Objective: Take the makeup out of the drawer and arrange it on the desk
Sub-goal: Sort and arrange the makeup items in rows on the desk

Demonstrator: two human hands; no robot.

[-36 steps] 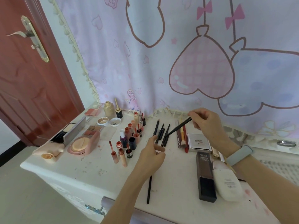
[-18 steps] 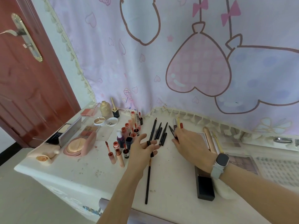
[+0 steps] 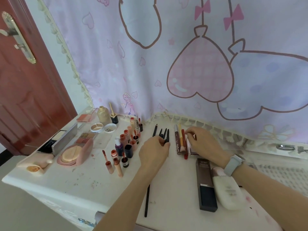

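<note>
Left fingers (image 3: 164, 144) on slim black pencils (image 3: 164, 135), white desk (image 3: 83, 184)

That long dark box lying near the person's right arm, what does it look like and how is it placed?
The box is a slim, flat rectangular case lying flat on the desk, its long side running away from the person. Its far part is glossy brown with small, unreadable print; its near part is matt black. It looks like card or plastic and is closed. A white tube lies alongside its right edge, close or touching. The right hand is beyond it, not touching.
</note>
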